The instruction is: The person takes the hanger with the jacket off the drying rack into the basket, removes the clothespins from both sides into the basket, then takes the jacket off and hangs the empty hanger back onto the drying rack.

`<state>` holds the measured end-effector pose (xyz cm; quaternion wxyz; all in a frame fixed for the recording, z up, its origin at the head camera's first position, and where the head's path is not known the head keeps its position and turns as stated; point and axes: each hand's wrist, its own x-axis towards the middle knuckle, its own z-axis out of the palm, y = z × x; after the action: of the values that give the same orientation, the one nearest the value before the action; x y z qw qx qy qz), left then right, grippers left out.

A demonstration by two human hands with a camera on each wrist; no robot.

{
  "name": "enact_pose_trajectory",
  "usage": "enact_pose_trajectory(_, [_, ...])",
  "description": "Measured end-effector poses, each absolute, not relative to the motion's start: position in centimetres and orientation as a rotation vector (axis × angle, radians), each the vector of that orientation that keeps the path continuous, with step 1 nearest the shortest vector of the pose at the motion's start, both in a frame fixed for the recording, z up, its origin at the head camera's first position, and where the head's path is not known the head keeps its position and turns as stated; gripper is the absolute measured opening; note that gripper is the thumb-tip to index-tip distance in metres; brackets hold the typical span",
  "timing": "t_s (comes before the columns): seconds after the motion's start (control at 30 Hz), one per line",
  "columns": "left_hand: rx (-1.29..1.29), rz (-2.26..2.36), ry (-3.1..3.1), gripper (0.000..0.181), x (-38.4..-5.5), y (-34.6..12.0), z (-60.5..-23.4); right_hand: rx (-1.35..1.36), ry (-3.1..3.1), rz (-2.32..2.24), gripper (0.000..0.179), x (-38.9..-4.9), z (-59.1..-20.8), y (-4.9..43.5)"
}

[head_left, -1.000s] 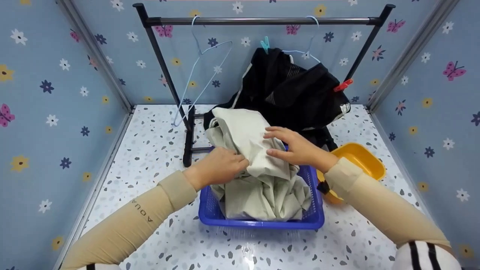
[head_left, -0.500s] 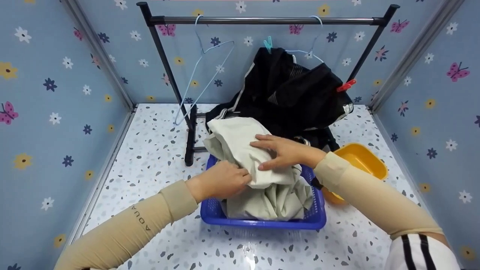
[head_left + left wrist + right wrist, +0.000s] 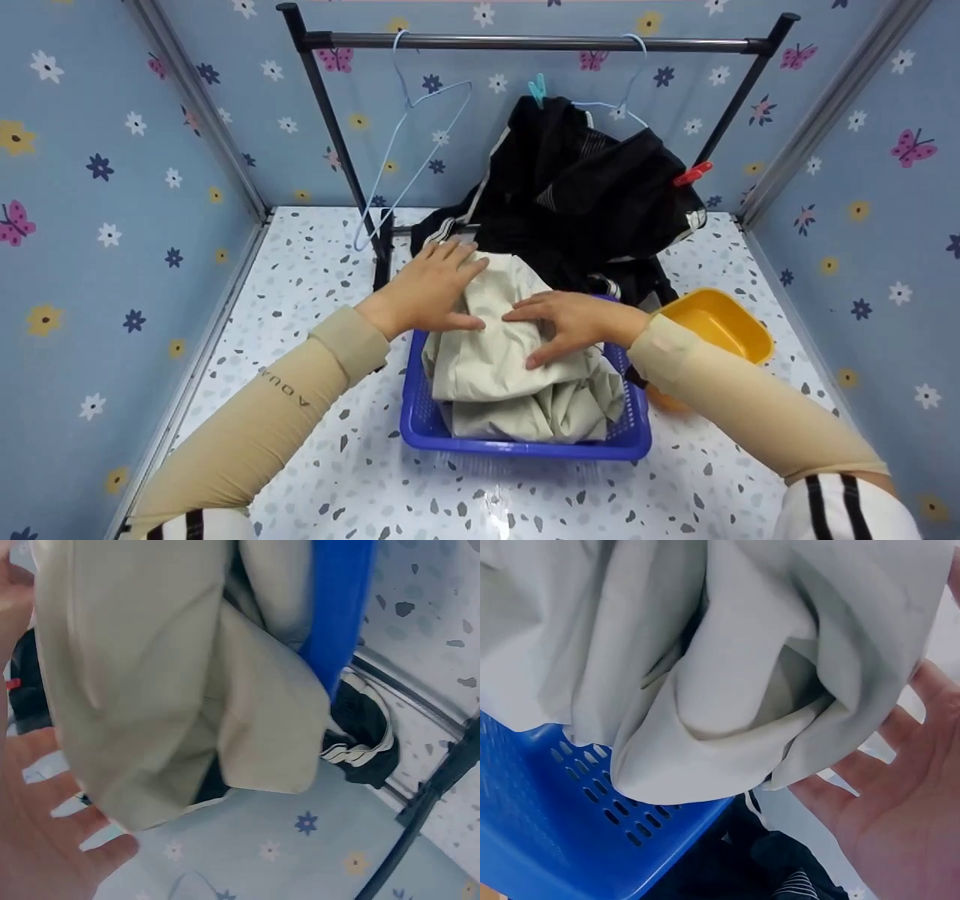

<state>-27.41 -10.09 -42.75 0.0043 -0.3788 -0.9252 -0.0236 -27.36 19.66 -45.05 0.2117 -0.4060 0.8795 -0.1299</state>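
A pale grey-green garment lies bunched and folded in a blue plastic basket. My left hand spreads over its upper left side, fingers extended toward the rack. On the right part of the cloth rests my right hand, fingers spread. In the left wrist view, the left hand's fingers lie straight along the edge of the cloth. The right wrist view has the right palm beside the folds, with the fingertips partly behind the cloth.
Behind the basket stands a black clothes rack. A bare blue hanger hangs on its left. Black clothing hangs at right with a teal clothespin and a red clothespin. A yellow basin sits right of the basket.
My left hand has let go of the cloth and moved up and away, its fingers now spread. The garment's upper part has come down lower into the basket. My right hand has shifted slightly downward.
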Motion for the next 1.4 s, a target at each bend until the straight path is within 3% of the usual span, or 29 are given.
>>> enact_pose_trajectory(0.17, [-1.212, -0.077, -3.119, 0.112, -27.7, -10.1, -43.9, -1.129, 2.393, -0.289, 0.082, -26.5, -45.7, 20.1])
enact_pose_trajectory(0.9, [-1.381, 0.022, -3.284, 0.113, -24.5, -8.4, -48.8, -0.999, 2.248, -0.027, 0.083, -24.2, -48.4, 20.2])
enact_pose_trajectory(1.1, [-1.331, 0.017, -2.896, 0.105, -25.6, -7.8, -48.9, -1.015, 2.245, 0.031, 0.081, -24.2, -48.4, 19.9])
enact_pose_trajectory(1.4, [-1.121, -0.377, -3.161, 0.128, -28.6, -6.7, -46.9, -1.032, 2.24, 0.015, 0.081, -24.2, -48.6, 20.2])
